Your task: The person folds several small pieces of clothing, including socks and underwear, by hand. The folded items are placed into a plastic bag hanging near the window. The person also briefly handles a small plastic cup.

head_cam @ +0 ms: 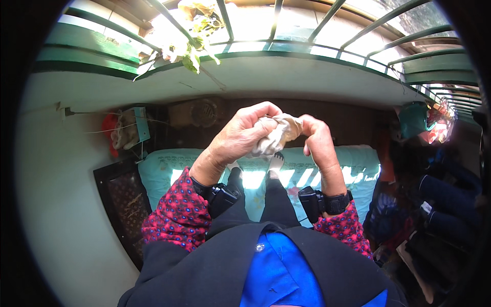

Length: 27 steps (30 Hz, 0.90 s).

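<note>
A crumpled off-white cloth (282, 134) is up in front of my chest, bunched into a small wad. My left hand (245, 130) grips it from the left, thumb pressed across the folds. At the cloth's right edge is my right hand (320, 140), its fingers curled down and partly hidden, seeming to pinch the rim. Beneath both hands my feet, in light toe-marked socks (276, 162), stand on a pale turquoise patterned bedsheet (165, 165) with bright patches of sunlight.
Ahead runs a window ledge (291, 69) behind green metal bars (276, 19), with leafy greens (193, 53) hanging over it. To the left stands a dark framed panel (122, 199). Dark clothes (445, 203) are heaped at right, below hanging plastic bags (414, 119).
</note>
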Available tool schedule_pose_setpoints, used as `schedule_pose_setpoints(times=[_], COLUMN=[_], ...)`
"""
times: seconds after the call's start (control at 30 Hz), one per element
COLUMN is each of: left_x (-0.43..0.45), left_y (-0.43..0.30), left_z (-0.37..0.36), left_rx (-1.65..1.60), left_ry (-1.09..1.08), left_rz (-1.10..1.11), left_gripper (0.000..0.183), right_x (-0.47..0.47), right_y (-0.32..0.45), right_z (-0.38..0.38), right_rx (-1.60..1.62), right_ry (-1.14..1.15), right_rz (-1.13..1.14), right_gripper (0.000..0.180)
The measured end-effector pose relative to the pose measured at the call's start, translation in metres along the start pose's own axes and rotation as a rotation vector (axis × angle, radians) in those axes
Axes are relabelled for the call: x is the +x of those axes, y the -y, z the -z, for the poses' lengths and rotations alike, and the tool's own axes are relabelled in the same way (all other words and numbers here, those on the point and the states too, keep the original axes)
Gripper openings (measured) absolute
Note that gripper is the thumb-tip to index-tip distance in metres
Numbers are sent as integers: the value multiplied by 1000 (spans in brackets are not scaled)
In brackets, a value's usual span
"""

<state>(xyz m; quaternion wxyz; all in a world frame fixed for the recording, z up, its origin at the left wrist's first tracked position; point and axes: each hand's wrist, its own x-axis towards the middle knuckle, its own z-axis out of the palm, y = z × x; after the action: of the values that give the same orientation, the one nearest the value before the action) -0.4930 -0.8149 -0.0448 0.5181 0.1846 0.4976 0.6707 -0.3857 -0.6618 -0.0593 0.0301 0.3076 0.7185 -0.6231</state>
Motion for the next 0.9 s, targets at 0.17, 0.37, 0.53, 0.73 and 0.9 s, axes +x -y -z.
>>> schedule_pose_setpoints(times=[0.17, 0.37, 0.53, 0.73, 0.9], left_x=[10, 8, 10, 11, 15], left_y=[-9, -18, -4, -8, -12], left_z=[-16, -8, -8, -1, -7], left_rx=[148, 225, 254, 342, 238], left_ry=[94, 30, 58, -45, -83], left_rz=[15, 10, 72, -69, -129], left_gripper=[13, 16, 13, 11, 15], right_x=[9, 19, 16, 24, 28], right_y=[19, 23, 22, 21, 20], right_z=[-4, 4, -5, 11, 11], right_rx=[-366, -211, -124, -157, -555], right_ry=[-68, -170, -149, -194, -445], right_rz=[365, 117, 158, 180, 477], right_gripper=[9, 15, 15, 11, 11])
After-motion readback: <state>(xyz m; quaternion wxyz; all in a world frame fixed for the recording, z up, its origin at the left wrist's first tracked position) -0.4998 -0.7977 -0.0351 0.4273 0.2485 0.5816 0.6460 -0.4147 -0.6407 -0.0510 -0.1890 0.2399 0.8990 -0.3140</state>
